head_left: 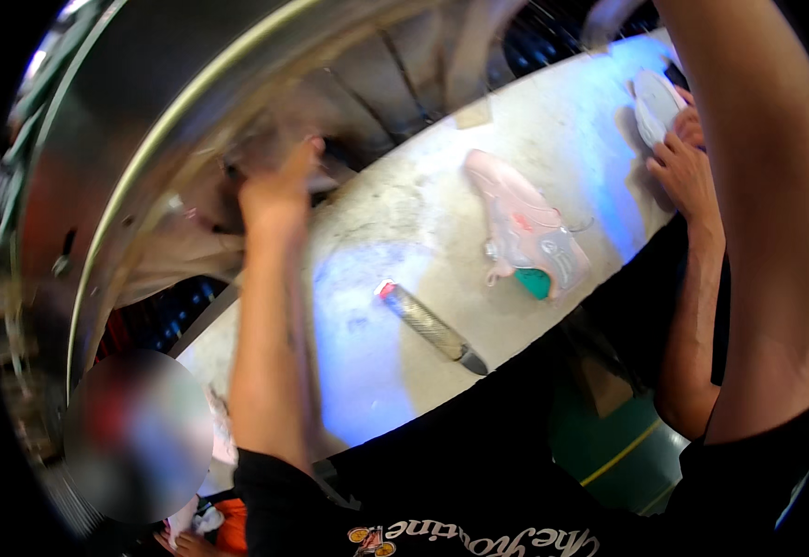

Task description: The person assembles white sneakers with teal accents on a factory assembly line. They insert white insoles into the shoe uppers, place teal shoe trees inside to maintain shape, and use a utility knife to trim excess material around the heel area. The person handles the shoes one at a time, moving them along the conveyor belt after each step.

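My left hand (279, 186) reaches over the far edge of a pale worktable (367, 371). It is blurred against a dull metal machine part, and its fingers cannot be made out clearly. A small dark shape shows just beyond it. My right arm (757, 186) stretches up along the right side, and its hand lies outside the picture. On the table between my arms rests a pale pink shoe (523, 223), on its side, with a green patch at its opening. Left of the shoe lies a long tool (432, 325) with a textured grip, a red-and-white end and a dark flat end.
At the right, another person's hand (688, 176) holds a white shoe sole or shoe (657, 107) over the table. A curved metal housing (172, 121) with a bright rim spans the upper left. Someone in orange (231, 524) shows at the lower left.
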{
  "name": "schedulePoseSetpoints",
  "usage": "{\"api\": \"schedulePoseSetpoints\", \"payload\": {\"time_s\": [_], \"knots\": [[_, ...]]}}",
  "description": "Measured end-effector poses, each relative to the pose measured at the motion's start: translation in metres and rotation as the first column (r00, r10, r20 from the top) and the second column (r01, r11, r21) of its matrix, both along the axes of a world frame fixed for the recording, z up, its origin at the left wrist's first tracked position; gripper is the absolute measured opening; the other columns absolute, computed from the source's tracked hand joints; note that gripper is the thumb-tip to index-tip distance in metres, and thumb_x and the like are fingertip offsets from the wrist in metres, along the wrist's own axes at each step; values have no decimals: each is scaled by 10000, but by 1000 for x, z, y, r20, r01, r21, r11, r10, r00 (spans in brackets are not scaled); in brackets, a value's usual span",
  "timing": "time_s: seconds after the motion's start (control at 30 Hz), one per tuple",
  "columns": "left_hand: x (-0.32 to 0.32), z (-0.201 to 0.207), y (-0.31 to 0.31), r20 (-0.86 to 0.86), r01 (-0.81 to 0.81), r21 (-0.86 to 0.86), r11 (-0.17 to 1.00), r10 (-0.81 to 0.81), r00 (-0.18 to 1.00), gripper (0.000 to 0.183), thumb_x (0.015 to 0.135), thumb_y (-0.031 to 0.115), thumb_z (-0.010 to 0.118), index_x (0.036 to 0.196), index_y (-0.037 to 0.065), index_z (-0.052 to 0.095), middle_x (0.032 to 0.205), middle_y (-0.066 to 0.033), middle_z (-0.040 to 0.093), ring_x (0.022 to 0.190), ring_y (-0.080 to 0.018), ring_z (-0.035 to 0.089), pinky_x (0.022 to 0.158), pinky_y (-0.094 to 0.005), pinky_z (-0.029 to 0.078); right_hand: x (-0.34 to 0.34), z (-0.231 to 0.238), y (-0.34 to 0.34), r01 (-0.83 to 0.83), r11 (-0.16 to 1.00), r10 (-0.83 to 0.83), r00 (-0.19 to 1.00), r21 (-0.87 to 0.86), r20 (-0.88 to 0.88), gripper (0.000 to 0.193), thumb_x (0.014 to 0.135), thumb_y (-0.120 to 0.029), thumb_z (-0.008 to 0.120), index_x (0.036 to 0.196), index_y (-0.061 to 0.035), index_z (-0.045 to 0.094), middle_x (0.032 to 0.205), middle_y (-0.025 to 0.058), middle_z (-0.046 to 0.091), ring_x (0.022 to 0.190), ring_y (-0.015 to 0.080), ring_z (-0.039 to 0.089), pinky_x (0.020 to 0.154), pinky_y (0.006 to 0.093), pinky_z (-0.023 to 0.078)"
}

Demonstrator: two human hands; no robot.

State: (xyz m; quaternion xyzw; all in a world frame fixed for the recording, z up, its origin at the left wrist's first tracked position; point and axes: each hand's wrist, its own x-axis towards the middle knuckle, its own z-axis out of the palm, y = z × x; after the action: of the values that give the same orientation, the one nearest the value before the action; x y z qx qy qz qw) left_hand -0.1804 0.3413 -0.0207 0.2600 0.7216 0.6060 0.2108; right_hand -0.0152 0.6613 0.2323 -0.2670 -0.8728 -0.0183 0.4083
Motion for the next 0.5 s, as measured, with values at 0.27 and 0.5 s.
{"api": "schedulePoseSetpoints", "payload": {"time_s": [0.27, 0.5], "knots": [[157, 68, -252, -105, -121, -18, 992, 119, 987, 847, 836, 80, 917, 1571, -90, 533, 1562, -258, 615, 1423, -345, 614, 1209, -440, 475, 7, 36, 11, -63, 996, 47, 975, -66, -219, 338, 1030, -339, 768, 1190, -43, 728, 946, 112, 756, 920, 205, 725, 836, 401, 582], [179, 51, -370, -747, -258, -256, 932, -20, 665, 564, 827, 27, 818, 1383, 44, 728, 1624, -311, 540, 1304, -499, 636, 1099, -530, 538, 45, -30, -182, -505, 858, 358, 719, -94, -596, 272, 1008, -149, 774, 1222, 1, 698, 1188, 171, 799, 1213, 320, 735, 1030, 382, 550]]}}
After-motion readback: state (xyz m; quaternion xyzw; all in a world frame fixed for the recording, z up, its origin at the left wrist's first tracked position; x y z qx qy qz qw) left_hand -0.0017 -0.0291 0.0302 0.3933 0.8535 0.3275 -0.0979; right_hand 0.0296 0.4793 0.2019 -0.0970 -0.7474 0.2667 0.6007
